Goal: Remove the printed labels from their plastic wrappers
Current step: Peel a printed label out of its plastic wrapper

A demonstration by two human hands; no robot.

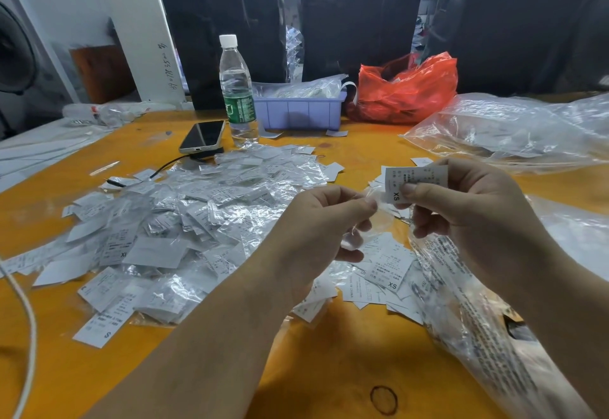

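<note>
Right hand pinching XS label, left hand beside it pinching clear wrapper, wrapper edges hard to make out, above orange counter

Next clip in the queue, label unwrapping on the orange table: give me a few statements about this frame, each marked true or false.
1. The right hand pinches a printed label marked XS. True.
2. The left hand holds the water bottle. False: it pinches a clear plastic wrapper; the bottle stands capped on the table.
3. The phone lies left of the bottle. True.
4. The red bag sits inside the purple bin. False: it sits to the right of it.
</note>
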